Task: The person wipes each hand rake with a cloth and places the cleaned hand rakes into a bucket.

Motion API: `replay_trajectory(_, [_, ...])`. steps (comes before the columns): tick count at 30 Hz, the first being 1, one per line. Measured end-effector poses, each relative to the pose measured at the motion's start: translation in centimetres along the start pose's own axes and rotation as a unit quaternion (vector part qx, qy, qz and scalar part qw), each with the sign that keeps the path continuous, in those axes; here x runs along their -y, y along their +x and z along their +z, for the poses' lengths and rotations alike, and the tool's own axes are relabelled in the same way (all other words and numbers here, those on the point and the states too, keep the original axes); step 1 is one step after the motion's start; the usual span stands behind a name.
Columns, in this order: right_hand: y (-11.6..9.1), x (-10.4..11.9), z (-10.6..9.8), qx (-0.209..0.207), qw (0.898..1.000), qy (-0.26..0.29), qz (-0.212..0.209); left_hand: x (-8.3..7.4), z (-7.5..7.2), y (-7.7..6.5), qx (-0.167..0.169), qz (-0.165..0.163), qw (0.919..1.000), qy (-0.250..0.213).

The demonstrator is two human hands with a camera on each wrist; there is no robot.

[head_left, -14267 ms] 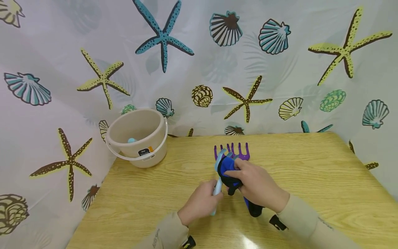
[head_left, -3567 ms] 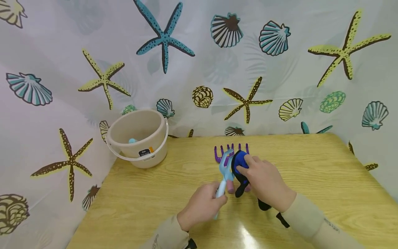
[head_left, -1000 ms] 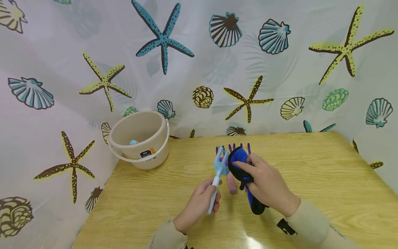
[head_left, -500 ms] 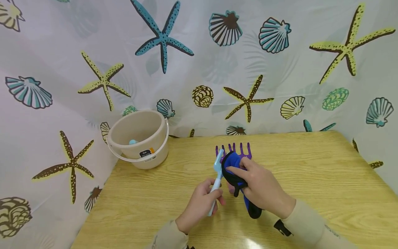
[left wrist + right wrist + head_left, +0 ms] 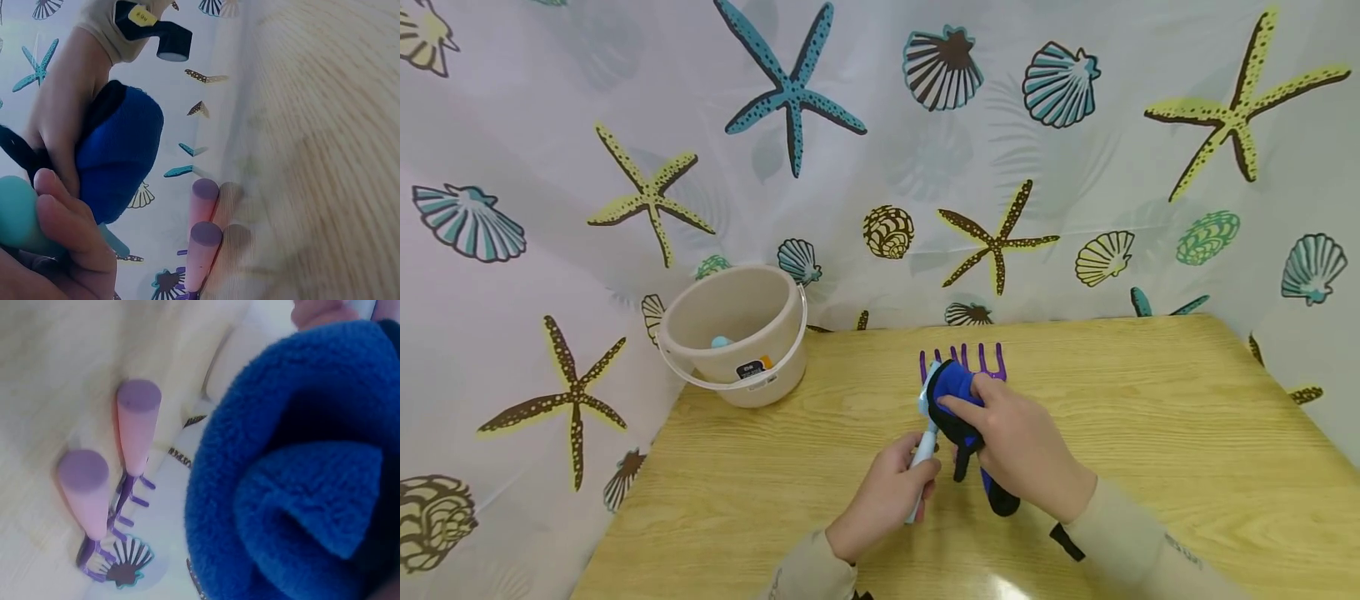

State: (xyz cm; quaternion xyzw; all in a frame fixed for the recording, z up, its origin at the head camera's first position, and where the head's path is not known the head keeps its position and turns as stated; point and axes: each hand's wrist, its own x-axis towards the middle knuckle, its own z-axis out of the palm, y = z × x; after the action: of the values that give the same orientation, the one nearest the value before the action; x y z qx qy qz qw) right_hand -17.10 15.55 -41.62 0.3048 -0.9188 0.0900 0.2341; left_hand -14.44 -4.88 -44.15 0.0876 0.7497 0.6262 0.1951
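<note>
My left hand [image 5: 880,504] grips the handle of a light blue garden hand fork [image 5: 924,450], its head pointing away from me. In the left wrist view the rounded handle end [image 5: 17,209] sticks out past the curled fingers. My right hand [image 5: 1030,450] bunches a blue plush cloth [image 5: 955,382] with black edging against the fork's head, covering most of the prongs. One end of the cloth [image 5: 1000,498] hangs below the hand. In the right wrist view the folded plush [image 5: 300,475] fills the right side and hides the fork's head.
Beyond my hands, two purple hand rakes [image 5: 996,372] with pink handles [image 5: 139,434] lie side by side on the wooden table [image 5: 1150,417]. At the back left stands a beige bucket [image 5: 711,362] with a light blue rounded end [image 5: 721,342] inside. A shell-patterned curtain [image 5: 850,158] hangs behind.
The cloth has moved left from beside the fork onto its head, which has turned edge-on and is now mostly covered. Both hands keep their holds; bucket and rakes stay put.
</note>
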Motion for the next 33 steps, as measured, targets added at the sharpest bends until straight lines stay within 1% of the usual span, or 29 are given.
replay_trajectory(5, [0.5, -1.2, 0.1, 0.011, 0.999, 0.002, 0.039, 0.0, 0.2, -0.1, 0.003, -0.001, 1.0000, 0.006])
replay_trajectory(7, [0.4, -1.3, 0.2, 0.019, 0.999, 0.002, 0.037, 0.1, 0.2, -0.1, 0.002, -0.007, 1.0000, 0.003])
replay_trajectory(9, [0.2, -1.0, 0.4, 0.025, 0.999, -0.003, 0.022, 0.2, 0.2, 0.0, 0.001, -0.010, 0.9999, 0.004])
replay_trajectory(12, [-0.1, -0.2, 0.5, 0.024, 1.000, -0.008, -0.005, 0.3, 0.1, 0.0, 0.000, -0.011, 0.9999, 0.006])
replay_trajectory(17, [-0.2, 1.3, 0.4, 0.021, 0.998, 0.008, -0.057, 0.4, -0.1, 0.0, -0.003, 0.001, 0.9997, 0.023])
replay_trajectory(20, [0.0, 1.5, 0.2, 0.023, 0.997, 0.011, -0.068, 0.4, -0.1, 0.0, -0.004, 0.006, 0.9994, 0.034])
replay_trajectory(25, [0.9, 0.5, 0.1, 0.018, 0.999, -0.003, -0.036, 0.4, 0.0, -0.2, 0.000, 0.009, 0.9990, 0.045])
replay_trajectory(29, [1.9, -0.9, 0.1, 0.009, 1.000, -0.014, -0.006, 0.3, 0.2, -0.4, 0.021, 0.001, 0.9988, 0.044])
replay_trajectory(33, [2.5, -2.5, 0.1, 0.022, 0.999, -0.004, 0.022, 0.3, 0.1, -0.7, 0.035, -0.005, 0.9981, 0.050])
